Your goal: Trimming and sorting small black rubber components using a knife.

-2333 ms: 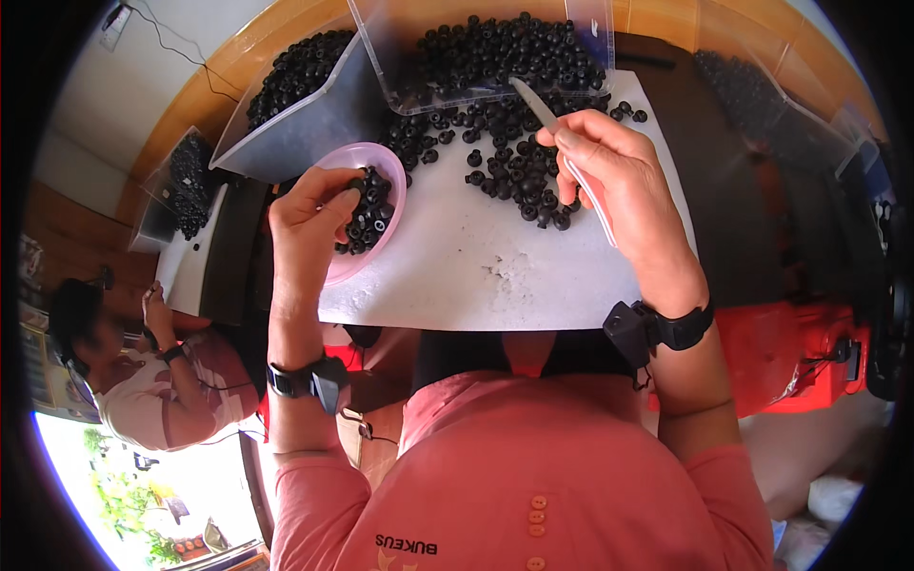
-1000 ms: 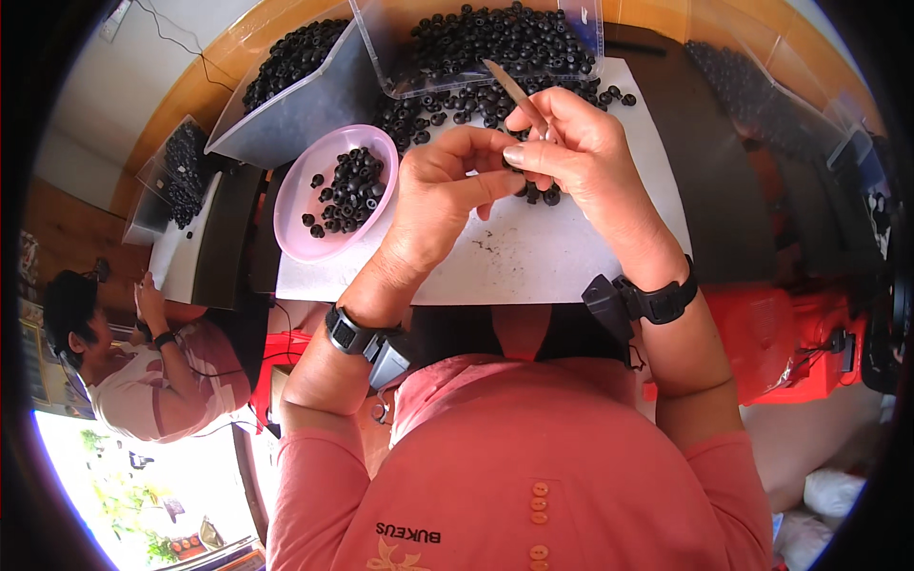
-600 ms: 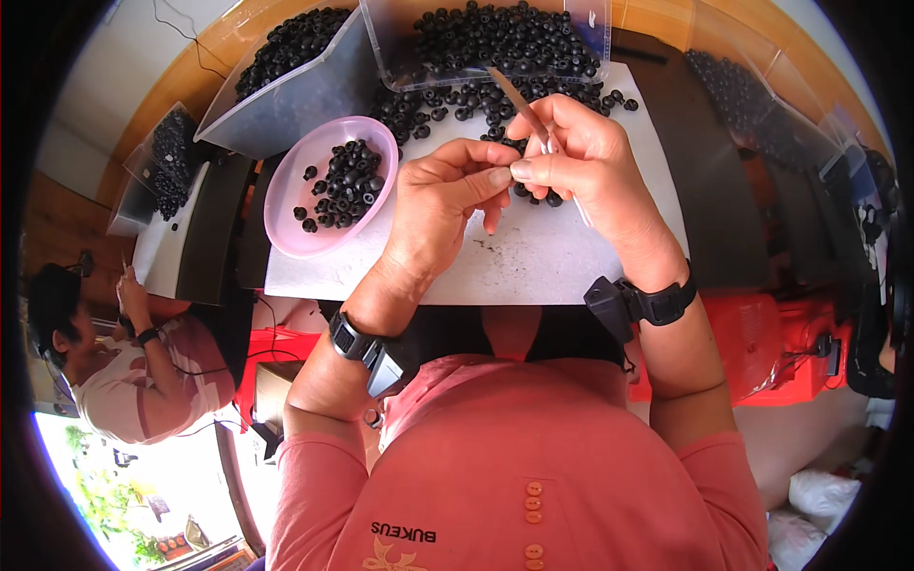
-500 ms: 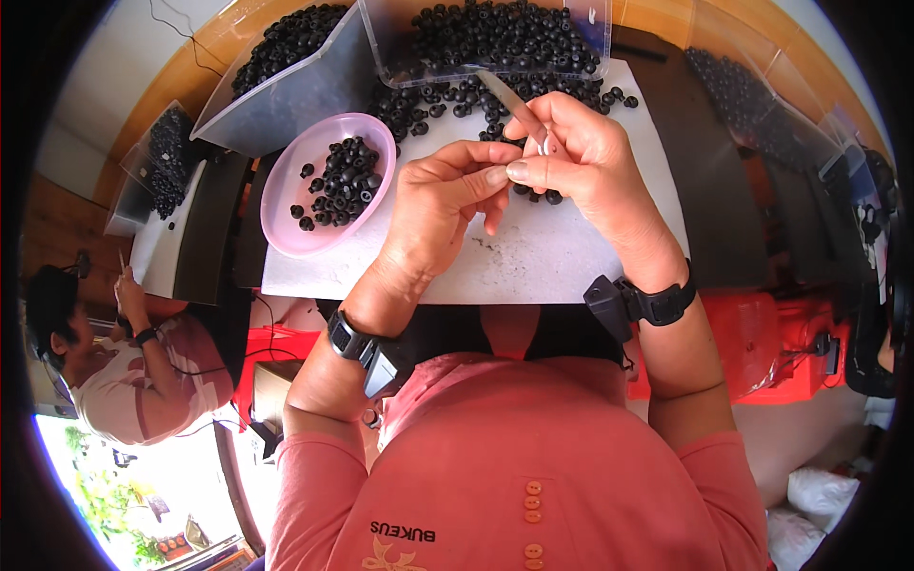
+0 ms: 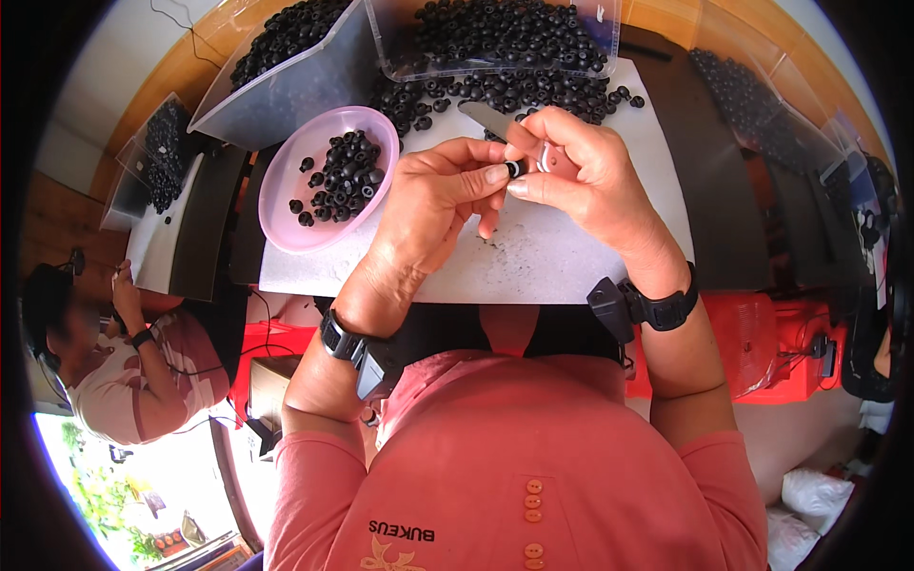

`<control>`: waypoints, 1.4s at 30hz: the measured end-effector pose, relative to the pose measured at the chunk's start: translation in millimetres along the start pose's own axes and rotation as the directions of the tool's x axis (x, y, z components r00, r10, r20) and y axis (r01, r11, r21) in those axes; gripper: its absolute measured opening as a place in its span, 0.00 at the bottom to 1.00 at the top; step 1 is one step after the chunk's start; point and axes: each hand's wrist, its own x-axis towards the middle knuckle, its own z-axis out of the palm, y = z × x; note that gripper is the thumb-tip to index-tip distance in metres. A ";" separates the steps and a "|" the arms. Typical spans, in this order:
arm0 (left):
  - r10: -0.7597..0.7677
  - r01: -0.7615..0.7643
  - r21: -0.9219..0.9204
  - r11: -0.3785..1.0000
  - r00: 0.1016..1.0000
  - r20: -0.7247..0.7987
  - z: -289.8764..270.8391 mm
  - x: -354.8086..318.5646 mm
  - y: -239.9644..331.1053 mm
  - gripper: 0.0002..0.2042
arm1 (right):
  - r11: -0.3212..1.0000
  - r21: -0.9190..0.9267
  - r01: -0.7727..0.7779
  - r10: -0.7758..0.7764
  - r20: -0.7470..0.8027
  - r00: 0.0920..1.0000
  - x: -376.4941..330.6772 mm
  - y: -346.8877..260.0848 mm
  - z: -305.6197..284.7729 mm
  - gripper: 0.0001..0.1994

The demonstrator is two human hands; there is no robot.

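- The small black piece (image 5: 516, 169), rounded with a pale ring showing at one end, is held up between the two hands, above the white sheet (image 5: 571, 271) on the table (image 5: 719, 224)
- The left hand (image 5: 428, 195) has its thumb and forefinger closed on the piece in a pinch
- The right hand (image 5: 595, 176) has its fingers curled around a knife (image 5: 487, 119), blade pointing up and to the left; its thumb tip is just beside the piece, though whether they touch I cannot tell
- The piece looks light and fairly firm, perhaps smooth enough to roll or slip, so a pinch on its round sides, clear of the blade, seems the surest hold
- More such pieces lie in the pink bowl (image 5: 290, 228) to the left, and a loose heap (image 5: 543, 90) lies beyond the hands, beside the clear bin (image 5: 614, 38)
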 end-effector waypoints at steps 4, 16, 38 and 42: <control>0.031 -0.032 -0.036 0.999 0.999 -0.014 1.1 0.7 -1.2 0.09 | 0.997 -0.077 -0.015 0.014 -0.011 1.000 0.4 -0.6 -1.5 0.12; 0.057 -0.059 -0.089 0.994 0.998 -0.021 -3.4 -2.3 4.9 0.10 | 0.971 -0.232 -0.057 0.038 -0.082 0.996 2.4 -6.0 -2.9 0.11; 0.056 -0.058 -0.154 0.986 0.998 -0.022 -1.0 -0.5 -5.4 0.09 | 0.970 -0.236 -0.063 0.047 -0.076 0.996 4.4 4.2 -0.4 0.12; 0.075 -0.073 -0.143 0.987 0.997 0.004 0.5 -2.2 -5.9 0.09 | 0.965 -0.233 -0.116 0.110 -0.039 0.993 3.8 -1.0 -3.1 0.13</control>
